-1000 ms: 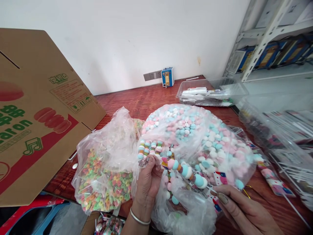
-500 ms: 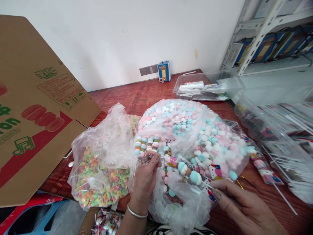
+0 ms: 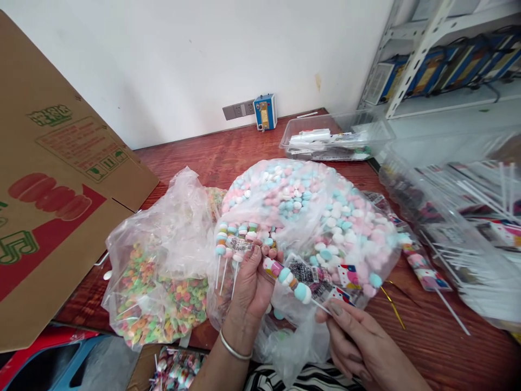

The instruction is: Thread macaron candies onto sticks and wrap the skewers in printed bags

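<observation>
A candy skewer (image 3: 291,279) of pale blue, white and orange pieces on a white stick lies between my hands, with a dotted pink wrapper part at its upper end. My left hand (image 3: 252,277), closed, holds that upper end; a printed clear wrapper piece (image 3: 240,244) shows beside its thumb. My right hand (image 3: 354,336) pinches the stick's lower end between thumb and fingers. Left of my left hand, several more skewers (image 3: 222,239) rest on the plastic, sticks downward. Printed wrappers (image 3: 311,274) lie just behind the held skewer, over a big clear bag of pastel marshmallows (image 3: 345,222).
To the left sit a bag of colourful ring candies (image 3: 179,298) and a tall cardboard box (image 3: 69,157). A wrapped skewer (image 3: 423,266) and gold tie (image 3: 394,309) lie right. Clear bins (image 3: 407,217) hold sticks and wrappers. A blue device (image 3: 265,112) stands by the wall.
The skewer has tilted more steeply, its stick end lower. My right hand has shifted left and down; my left palm has turned more into view. The camera view has shifted slightly.
</observation>
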`<state>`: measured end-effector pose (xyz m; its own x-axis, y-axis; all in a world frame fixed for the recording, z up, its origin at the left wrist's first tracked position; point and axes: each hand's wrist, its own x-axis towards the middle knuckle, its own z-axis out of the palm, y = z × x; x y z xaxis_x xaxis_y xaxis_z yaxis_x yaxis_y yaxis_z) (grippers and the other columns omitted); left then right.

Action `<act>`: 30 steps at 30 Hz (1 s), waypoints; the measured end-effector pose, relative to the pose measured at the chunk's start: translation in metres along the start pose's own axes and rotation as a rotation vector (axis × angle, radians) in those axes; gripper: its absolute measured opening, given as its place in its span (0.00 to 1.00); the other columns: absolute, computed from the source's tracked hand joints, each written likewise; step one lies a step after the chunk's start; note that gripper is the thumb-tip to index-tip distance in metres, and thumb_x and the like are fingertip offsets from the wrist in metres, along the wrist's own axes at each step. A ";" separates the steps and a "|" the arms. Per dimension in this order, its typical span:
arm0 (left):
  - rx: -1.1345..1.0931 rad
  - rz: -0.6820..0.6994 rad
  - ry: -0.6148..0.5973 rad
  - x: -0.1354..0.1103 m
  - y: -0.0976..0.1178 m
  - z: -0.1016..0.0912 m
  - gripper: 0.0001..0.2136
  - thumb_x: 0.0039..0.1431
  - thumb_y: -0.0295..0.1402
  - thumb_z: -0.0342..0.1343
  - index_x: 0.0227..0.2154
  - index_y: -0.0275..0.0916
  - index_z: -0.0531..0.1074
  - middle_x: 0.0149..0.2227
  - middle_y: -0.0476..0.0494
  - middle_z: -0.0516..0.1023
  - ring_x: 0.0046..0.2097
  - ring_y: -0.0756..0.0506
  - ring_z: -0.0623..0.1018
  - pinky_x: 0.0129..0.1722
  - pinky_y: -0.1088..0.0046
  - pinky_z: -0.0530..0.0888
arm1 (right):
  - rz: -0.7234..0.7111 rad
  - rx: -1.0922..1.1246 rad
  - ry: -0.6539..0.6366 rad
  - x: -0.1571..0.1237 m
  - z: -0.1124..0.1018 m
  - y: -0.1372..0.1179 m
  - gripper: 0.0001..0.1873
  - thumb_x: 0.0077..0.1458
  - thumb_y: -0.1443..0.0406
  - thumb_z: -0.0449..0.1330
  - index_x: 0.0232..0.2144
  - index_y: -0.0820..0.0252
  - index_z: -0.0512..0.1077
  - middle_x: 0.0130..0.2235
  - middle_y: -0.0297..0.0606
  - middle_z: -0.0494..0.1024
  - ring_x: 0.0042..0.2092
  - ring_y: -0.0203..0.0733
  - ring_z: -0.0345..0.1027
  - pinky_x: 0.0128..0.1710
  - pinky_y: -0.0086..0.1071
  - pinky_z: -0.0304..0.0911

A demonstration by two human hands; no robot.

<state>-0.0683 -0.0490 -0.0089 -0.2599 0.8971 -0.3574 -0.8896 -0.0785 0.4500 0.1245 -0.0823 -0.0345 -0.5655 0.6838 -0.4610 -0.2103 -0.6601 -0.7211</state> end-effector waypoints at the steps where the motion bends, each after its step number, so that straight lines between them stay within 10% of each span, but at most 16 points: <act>1: -0.003 0.000 0.015 0.000 -0.001 0.001 0.06 0.51 0.26 0.65 0.30 0.37 0.73 0.29 0.51 0.73 0.32 0.52 0.75 0.42 0.71 0.77 | 0.039 0.037 -0.033 0.000 0.002 0.001 0.19 0.60 0.47 0.56 0.33 0.57 0.67 0.17 0.17 0.46 0.16 0.26 0.33 0.16 0.23 0.46; 5: 0.004 0.016 0.116 0.001 -0.003 0.004 0.05 0.53 0.26 0.64 0.28 0.36 0.72 0.27 0.51 0.72 0.29 0.53 0.74 0.41 0.71 0.77 | -0.065 -0.200 -0.070 0.002 0.003 0.004 0.19 0.63 0.48 0.52 0.33 0.57 0.66 0.15 0.19 0.53 0.14 0.27 0.41 0.15 0.23 0.45; 11: -0.008 0.009 0.178 0.002 -0.009 0.005 0.05 0.55 0.26 0.62 0.27 0.39 0.73 0.28 0.50 0.73 0.31 0.51 0.75 0.41 0.72 0.76 | -1.065 -1.282 0.200 0.008 -0.009 0.001 0.11 0.62 0.68 0.54 0.45 0.58 0.72 0.30 0.38 0.80 0.28 0.41 0.73 0.30 0.32 0.66; 14: -0.029 -0.011 0.210 0.001 -0.012 0.007 0.05 0.56 0.25 0.61 0.27 0.38 0.72 0.28 0.49 0.73 0.30 0.51 0.74 0.42 0.71 0.76 | -1.252 -1.521 0.202 0.012 -0.015 0.002 0.15 0.61 0.73 0.55 0.49 0.60 0.71 0.31 0.40 0.81 0.29 0.43 0.74 0.33 0.35 0.68; 19: -0.003 0.002 0.148 -0.001 -0.017 0.008 0.06 0.56 0.31 0.63 0.29 0.37 0.71 0.27 0.53 0.69 0.28 0.53 0.71 0.41 0.71 0.75 | -1.129 -1.353 0.263 0.015 -0.009 0.006 0.09 0.63 0.67 0.54 0.43 0.60 0.73 0.29 0.39 0.81 0.27 0.41 0.73 0.30 0.33 0.67; 26: -0.079 -0.059 0.085 0.000 -0.022 0.008 0.08 0.59 0.34 0.60 0.30 0.36 0.70 0.24 0.56 0.62 0.24 0.56 0.66 0.41 0.69 0.76 | -0.096 -0.207 0.078 0.016 0.007 0.003 0.19 0.63 0.49 0.51 0.31 0.57 0.66 0.14 0.20 0.56 0.12 0.28 0.44 0.13 0.24 0.43; 30: -0.090 -0.056 0.059 0.000 -0.027 0.010 0.08 0.61 0.35 0.58 0.29 0.36 0.69 0.25 0.54 0.64 0.26 0.54 0.68 0.41 0.68 0.76 | -0.052 -0.105 0.068 0.019 0.009 0.003 0.19 0.62 0.49 0.51 0.31 0.57 0.65 0.14 0.19 0.53 0.12 0.27 0.41 0.13 0.24 0.42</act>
<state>-0.0406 -0.0424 -0.0128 -0.2282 0.8741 -0.4288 -0.9327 -0.0700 0.3537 0.1057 -0.0737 -0.0404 -0.5001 0.7380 -0.4530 -0.1511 -0.5895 -0.7935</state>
